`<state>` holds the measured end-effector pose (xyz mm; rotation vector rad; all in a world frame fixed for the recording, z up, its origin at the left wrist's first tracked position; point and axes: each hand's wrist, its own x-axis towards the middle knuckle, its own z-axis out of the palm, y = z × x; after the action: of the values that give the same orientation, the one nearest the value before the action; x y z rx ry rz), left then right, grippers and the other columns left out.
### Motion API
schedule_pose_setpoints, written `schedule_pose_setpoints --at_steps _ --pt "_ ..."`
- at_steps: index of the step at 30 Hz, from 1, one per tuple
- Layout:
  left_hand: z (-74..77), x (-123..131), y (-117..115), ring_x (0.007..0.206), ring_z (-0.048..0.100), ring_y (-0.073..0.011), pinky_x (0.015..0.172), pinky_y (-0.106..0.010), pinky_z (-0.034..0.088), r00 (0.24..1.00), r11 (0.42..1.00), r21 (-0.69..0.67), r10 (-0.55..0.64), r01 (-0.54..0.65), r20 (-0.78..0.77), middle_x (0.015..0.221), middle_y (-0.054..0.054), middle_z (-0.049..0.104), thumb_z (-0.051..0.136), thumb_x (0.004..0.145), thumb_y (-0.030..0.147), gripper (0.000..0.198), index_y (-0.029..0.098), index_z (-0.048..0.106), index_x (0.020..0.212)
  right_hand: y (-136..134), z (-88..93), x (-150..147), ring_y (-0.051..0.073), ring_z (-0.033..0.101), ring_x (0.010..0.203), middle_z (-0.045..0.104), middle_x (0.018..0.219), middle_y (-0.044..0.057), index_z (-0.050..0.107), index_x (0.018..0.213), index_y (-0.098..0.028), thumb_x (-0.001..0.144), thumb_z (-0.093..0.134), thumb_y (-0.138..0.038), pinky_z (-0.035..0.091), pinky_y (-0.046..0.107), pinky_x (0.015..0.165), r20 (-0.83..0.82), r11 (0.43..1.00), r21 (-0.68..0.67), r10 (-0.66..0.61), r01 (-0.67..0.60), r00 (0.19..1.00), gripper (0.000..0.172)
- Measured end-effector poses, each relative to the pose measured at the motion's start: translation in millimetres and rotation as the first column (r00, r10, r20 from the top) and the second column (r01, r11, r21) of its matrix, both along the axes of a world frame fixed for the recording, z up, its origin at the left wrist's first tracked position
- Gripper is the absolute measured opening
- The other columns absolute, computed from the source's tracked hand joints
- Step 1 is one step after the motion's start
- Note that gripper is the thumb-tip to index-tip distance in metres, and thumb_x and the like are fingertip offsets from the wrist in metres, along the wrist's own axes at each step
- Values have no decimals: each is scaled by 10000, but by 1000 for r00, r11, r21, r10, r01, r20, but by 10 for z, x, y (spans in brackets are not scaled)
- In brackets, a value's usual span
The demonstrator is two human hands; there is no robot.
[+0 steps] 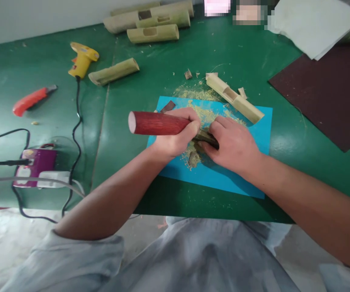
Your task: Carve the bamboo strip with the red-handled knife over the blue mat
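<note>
My left hand (179,136) is wrapped round a thick, dark red wooden rod (159,123), whose pale round end points left. Between my two hands shows a dark, narrow piece (207,138); whether it joins the rod is hidden by my fingers. My right hand (237,142) is closed on the other end of that piece. Both hands are over a blue sheet (235,182) strewn with yellowish sawdust (203,113). A small rough chip (193,159) lies just below my hands. Behind my right hand, a split bamboo piece (244,106) with a cut notch rests partly on the sheet.
On the green table (126,178) at left are a yellow glue gun (82,61), a red utility knife (33,100) and a purple power strip (42,160) with cords. Several bamboo tubes (153,34) lie at the back. A dark brown board (329,89) and white paper (311,24) are right.
</note>
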<state>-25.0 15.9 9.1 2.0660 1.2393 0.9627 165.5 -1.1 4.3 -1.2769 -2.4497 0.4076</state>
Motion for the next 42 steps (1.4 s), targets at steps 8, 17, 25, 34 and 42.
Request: schedule_pose_setpoints --at_steps 8,17,25,34,42 --pt "30 21 5 565 495 -152 614 -354 424 989 997 -38 -57 63 139 557 14 499 555 805 225 237 238 495 576 28 -47 21 241 572 911 662 991 107 629 913 -179 919 609 -304 371 362 733 -45 999 -33 5 -6 999 126" --pt "-27 33 4 597 522 -143 653 -349 448 976 1000 10 -26 24 218 594 19 525 578 863 245 246 232 536 621 17 -60 15 239 564 896 659 986 97 612 911 -193 901 615 -295 378 360 731 -61 1000 -18 -8 7 998 103" --pt "16 49 -13 628 540 -150 676 -343 446 993 999 35 -17 13 114 638 12 573 577 881 250 247 231 540 637 8 -42 15 241 568 919 659 988 101 618 923 -184 914 611 -302 387 356 749 -43 1000 -21 -10 9 999 119" --pt "-18 1 29 630 556 -162 672 -343 481 991 999 -26 -37 41 125 614 5 550 563 865 264 250 238 513 622 8 -20 4 250 569 912 664 991 108 612 915 -187 918 602 -308 389 365 744 -26 1000 -16 -2 1 1000 121" --pt "-10 39 27 653 584 -167 751 -356 523 998 999 49 -20 17 65 626 10 554 551 882 265 247 234 513 640 7 -51 1 237 565 901 658 973 93 608 917 -188 921 592 -309 385 352 737 -35 1000 25 -4 5 999 122"
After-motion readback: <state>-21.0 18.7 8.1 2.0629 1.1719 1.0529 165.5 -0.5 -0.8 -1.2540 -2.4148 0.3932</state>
